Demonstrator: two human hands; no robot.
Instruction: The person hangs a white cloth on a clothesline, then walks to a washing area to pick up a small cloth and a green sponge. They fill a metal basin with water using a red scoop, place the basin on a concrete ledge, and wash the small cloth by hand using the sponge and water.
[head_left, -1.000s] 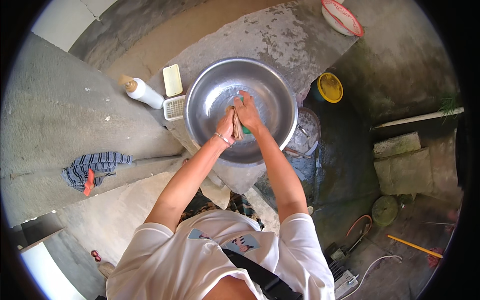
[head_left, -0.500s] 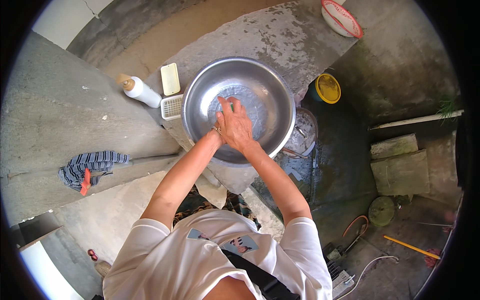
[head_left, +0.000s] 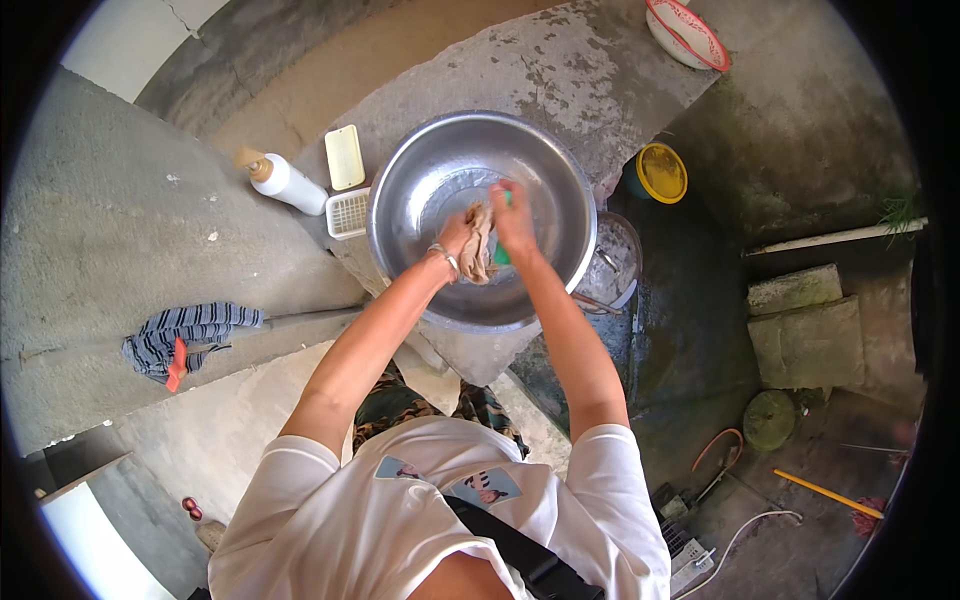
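Over a wide stainless steel basin (head_left: 557,185), my two hands are slightly apart. My left hand (head_left: 455,236), with a bracelet at its wrist, is closed on a crumpled beige-brown cloth (head_left: 479,258). To its right, my right hand (head_left: 515,222) is closed around a small green piece (head_left: 502,256), blurred by motion. Its exact kind cannot be made out. Shallow water seems to lie in the bottom of the basin.
Left of the basin stand a white pump bottle (head_left: 293,187), a cream lid (head_left: 344,157) and a white slotted soap box (head_left: 348,214). A striped cloth (head_left: 190,328) lies on the left ledge. At right are a yellow-rimmed bucket (head_left: 661,173) and a red-rimmed bowl (head_left: 688,35).
My hands, overlapping before, have come apart; the right has moved to the right. The beige-brown cloth, hidden before, now shows between them, and more of the green piece is visible.
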